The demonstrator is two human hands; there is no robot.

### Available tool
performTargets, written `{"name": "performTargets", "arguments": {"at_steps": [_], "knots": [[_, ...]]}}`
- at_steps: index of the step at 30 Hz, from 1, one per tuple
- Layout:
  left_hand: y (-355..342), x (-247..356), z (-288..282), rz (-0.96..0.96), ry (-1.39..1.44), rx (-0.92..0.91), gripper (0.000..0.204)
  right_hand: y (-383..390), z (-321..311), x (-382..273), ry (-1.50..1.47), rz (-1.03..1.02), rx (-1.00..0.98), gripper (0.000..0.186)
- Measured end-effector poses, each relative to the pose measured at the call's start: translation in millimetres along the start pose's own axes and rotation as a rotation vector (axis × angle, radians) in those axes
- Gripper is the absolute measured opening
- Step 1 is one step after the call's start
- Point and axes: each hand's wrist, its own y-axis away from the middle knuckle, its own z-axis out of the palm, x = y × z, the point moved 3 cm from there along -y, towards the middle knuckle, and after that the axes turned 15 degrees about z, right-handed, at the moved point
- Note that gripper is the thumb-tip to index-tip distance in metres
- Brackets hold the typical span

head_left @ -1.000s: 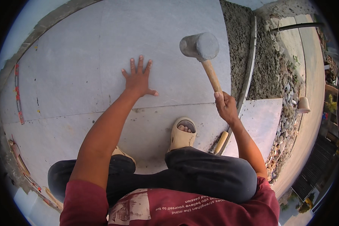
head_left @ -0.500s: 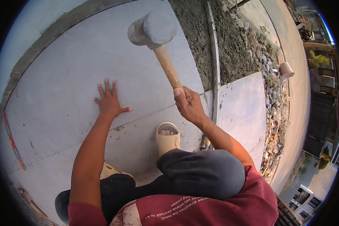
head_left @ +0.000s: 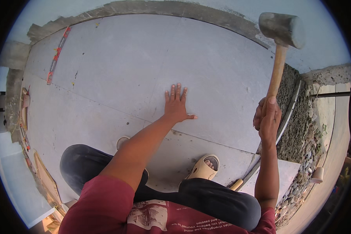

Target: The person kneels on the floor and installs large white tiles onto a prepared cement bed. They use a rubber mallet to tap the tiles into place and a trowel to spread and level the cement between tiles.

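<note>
My left hand (head_left: pixel 176 105) lies on a large pale grey tile (head_left: pixel 218 74) with its fingers spread. My right hand (head_left: pixel 268 119) is wrapped round the wooden handle of a rubber mallet (head_left: pixel 281 30). The mallet is raised at the right with its grey head up, apart from the tile. Below my left hand, a thin joint runs between this tile and the nearer one, where I squat in cream slides (head_left: pixel 203 167).
A red spirit level (head_left: pixel 58 56) lies on the tiles at the far left. Wet mortar (head_left: pixel 298 136) and a long metal straightedge (head_left: pixel 289 111) lie at the right, beside gravel (head_left: pixel 306 169) and a bucket (head_left: pixel 318 175). A wall (head_left: pixel 206 9) bounds the far side.
The view has turned left, bringing the level and far wall further in. The mallet stays in my right hand, now further right in view. My left hand remains flat on the tile.
</note>
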Motion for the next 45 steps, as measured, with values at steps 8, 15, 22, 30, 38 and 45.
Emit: {"name": "performTargets", "arguments": {"at_steps": [8,15,22,30,38,45], "knots": [[4.0,17.7,-10.9,0.049,0.026,-0.043,0.134,-60.9,54.2,106.7,0.063,-0.171,-0.022,0.053],[6.5,10.2,0.4,0.004,0.059,-0.016,0.133,-61.4,78.2,-0.2,0.172,-0.055,-0.124,0.052],[0.8,19.2,-9.2,0.033,0.104,-0.05,0.132,-83.9,57.9,101.9,0.182,-0.045,-0.015,0.051],[50.7,36.1,58.5,0.029,0.126,0.22,0.106,-21.6,51.8,-0.3,-0.011,-0.16,-0.108,0.063],[70.5,50.3,65.2,0.081,0.163,0.172,0.107,7.1,30.8,187.5,0.55,-0.034,-0.145,0.055],[77.0,43.4,81.6,0.074,0.173,0.287,0.112,31.7,66.4,80.9,0.085,-0.126,-0.201,0.059]]}}
